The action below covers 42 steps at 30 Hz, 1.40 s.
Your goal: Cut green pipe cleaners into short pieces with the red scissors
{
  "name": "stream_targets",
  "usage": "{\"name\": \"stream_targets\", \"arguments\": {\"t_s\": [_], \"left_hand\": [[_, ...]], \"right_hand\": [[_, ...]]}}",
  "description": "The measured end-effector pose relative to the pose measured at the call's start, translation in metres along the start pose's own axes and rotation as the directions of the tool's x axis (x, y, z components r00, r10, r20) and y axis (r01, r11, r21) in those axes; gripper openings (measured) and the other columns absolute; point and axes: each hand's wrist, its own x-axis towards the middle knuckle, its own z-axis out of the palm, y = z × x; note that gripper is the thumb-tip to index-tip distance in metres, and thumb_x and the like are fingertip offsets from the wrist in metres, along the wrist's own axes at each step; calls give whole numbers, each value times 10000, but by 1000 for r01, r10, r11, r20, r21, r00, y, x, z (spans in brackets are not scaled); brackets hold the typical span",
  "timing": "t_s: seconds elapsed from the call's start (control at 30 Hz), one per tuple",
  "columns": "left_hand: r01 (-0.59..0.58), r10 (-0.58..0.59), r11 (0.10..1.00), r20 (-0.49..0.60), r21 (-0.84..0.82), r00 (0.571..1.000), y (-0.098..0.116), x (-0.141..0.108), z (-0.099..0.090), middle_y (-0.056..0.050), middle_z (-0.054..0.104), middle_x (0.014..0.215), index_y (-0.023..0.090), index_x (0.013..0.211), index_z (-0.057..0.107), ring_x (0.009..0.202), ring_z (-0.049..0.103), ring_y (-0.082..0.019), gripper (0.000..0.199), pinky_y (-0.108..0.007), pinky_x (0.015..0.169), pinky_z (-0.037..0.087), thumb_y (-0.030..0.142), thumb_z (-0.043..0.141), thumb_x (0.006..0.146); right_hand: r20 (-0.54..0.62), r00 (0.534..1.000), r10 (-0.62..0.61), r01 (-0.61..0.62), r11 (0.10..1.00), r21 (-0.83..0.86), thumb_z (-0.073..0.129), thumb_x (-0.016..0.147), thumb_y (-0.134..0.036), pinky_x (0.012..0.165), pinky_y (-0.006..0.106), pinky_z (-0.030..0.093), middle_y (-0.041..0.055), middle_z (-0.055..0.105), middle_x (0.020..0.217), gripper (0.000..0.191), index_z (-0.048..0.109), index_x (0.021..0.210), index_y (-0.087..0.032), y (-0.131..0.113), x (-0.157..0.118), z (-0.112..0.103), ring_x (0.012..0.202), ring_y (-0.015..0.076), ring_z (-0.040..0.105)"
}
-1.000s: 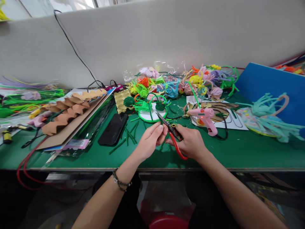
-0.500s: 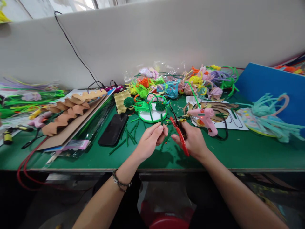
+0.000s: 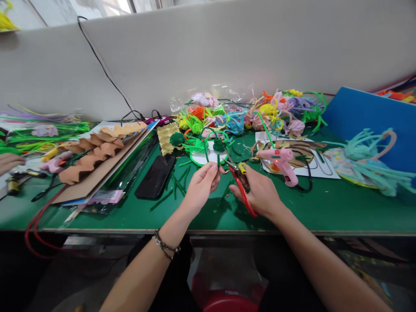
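Note:
Between the thumb and fingers of my left hand (image 3: 203,184) a short dark green pipe cleaner (image 3: 219,160) stands upright. My right hand (image 3: 260,190) is wrapped round red-handled scissors (image 3: 242,190), whose blades point up and left, close to my left fingers. A small yellow item (image 3: 242,168) shows by my right index finger; what it is I cannot make out. Just beyond my hands sits a white disc with a green rim (image 3: 198,159), bearing green pipe-cleaner shapes. Cut green pieces (image 3: 175,186) are scattered left of my hands.
A black phone (image 3: 155,177) lies left, beside stacked cardboard (image 3: 81,186). To the right are a pink glue gun (image 3: 281,162) on a paper sheet and a teal pipe-cleaner figure (image 3: 364,160). Colourful pipe cleaners (image 3: 234,121) are heaped behind. Another person's hand (image 3: 9,162) shows far left.
The scissors have moved left and their blades now sit nearer my left fingers. My left hand has shifted slightly left. Another person's hand has come in at the left edge.

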Motion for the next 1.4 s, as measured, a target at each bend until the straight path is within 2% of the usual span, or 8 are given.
{"name": "stream_targets", "arguments": {"t_s": [0.13,0.23,0.3,0.37,0.47,0.53,0.83,1.4], "left_hand": [[30,-30,1000,-52,-1,998,-2,1,-3,79,320,491,156,706,467,367,224,-23,228,-159,383,132,376,479,763],[7,-1,997,-78,74,997,-2,1,-7,81,277,496,160,698,451,385,208,-36,215,-159,393,155,355,425,787],[-64,79,947,-35,316,996,0,4,-9,76,275,498,162,723,471,404,241,-51,199,-164,410,200,330,399,804],[-193,149,695,124,693,981,2,16,-7,49,383,531,163,794,523,465,356,-72,171,-176,465,280,295,415,810],[-332,-42,32,333,943,942,3,52,5,-50,587,822,175,904,577,769,539,-153,221,-232,651,390,301,411,830],[-307,-85,-53,302,950,950,-1,83,19,-107,597,958,155,976,583,875,555,-216,241,-279,701,410,275,471,799],[-305,-237,-133,268,943,934,-34,174,56,-143,587,1105,157,1126,545,985,556,-247,370,-289,765,426,192,516,759],[-397,-270,0,383,918,884,-34,186,52,-81,651,919,119,949,642,795,572,-165,271,-213,677,391,204,508,730]], "right_hand": [[85,995,59,-64,996,55,379,756,-559,464,257,297,29,537,605,367,437,742,-197,-3,0,0,529,183,513],[-2,995,103,-98,951,294,387,745,-566,458,256,313,7,503,580,368,430,703,-203,0,0,0,497,151,474],[-112,984,136,-55,841,538,360,758,-568,453,255,336,-15,463,563,372,431,710,-206,3,1,-2,468,127,445],[-229,953,200,33,682,731,304,780,-569,451,263,354,-35,414,537,377,419,721,-214,7,1,-8,441,116,420],[-334,885,323,122,532,838,192,804,-549,466,293,378,-41,367,516,387,385,705,-228,12,3,-19,432,126,420],[-364,849,382,138,505,852,195,802,-534,464,304,384,-38,363,515,373,381,689,-231,16,3,-26,425,129,425],[-416,801,430,210,449,869,280,792,-524,494,333,396,-34,361,498,339,417,665,-241,38,0,-35,460,154,467],[-418,796,438,166,506,846,255,813,-442,462,306,379,-40,342,483,284,371,649,-241,45,-6,-43,453,145,473]]}}
